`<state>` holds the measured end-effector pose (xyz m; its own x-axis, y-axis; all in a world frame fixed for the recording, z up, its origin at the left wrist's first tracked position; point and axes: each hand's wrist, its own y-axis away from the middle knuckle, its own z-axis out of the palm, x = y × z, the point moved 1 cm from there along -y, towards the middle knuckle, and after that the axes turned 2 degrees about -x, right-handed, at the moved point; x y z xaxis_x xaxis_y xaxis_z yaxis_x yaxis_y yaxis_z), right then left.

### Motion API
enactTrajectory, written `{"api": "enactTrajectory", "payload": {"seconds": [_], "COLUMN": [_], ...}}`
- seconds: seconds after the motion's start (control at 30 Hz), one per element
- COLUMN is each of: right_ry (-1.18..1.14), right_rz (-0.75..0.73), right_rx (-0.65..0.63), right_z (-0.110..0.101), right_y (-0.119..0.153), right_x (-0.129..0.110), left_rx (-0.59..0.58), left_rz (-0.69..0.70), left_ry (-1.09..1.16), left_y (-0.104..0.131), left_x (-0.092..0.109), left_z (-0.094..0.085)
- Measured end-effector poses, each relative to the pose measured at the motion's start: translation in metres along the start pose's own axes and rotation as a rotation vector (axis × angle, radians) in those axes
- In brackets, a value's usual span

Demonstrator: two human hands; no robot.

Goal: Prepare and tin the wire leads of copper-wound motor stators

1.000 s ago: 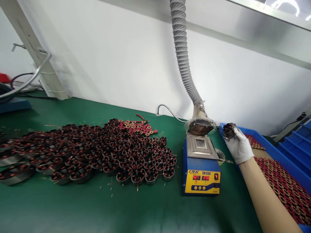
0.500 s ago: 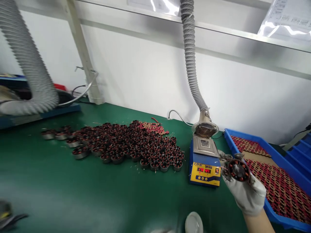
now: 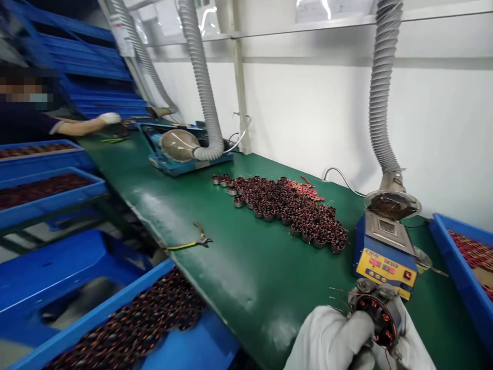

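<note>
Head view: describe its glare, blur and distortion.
Head view: light glares off the green table; the left-edge blue trays smear with blur; gloved hands and the held stator stay fairly sharp; the extraction hoses bow from wide-angle distortion.

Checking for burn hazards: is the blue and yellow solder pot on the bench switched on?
On. The solder pot shows lit red digits on its yellow front panel and a glowing red switch at the panel's right end.

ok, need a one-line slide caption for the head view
Both gloved hands hold a wound stator over the green bench, near the solder pot and stator pile.
</note>
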<state>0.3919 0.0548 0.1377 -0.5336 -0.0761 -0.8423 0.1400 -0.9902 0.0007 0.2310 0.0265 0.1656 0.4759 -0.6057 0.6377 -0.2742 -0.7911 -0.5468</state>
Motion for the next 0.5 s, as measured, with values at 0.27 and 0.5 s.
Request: {"api": "enactTrajectory", "payload": {"seconds": [0.27, 0.5], "right_ry": [0.036, -0.022], "right_rz": [0.127, 0.082], "right_rx": [-0.148, 0.082], "right_z": [0.011, 0.018], "right_y": [-0.006, 0.011], "right_x": [0.009, 0.003], "left_rx": [-0.110, 0.295], "left_rz": [0.055, -0.202], "left_ry": [-0.011, 0.285], "left_y": [-0.004, 0.027], "left_x": [-0.007, -0.011], "left_z": [-0.010, 0.002]}}
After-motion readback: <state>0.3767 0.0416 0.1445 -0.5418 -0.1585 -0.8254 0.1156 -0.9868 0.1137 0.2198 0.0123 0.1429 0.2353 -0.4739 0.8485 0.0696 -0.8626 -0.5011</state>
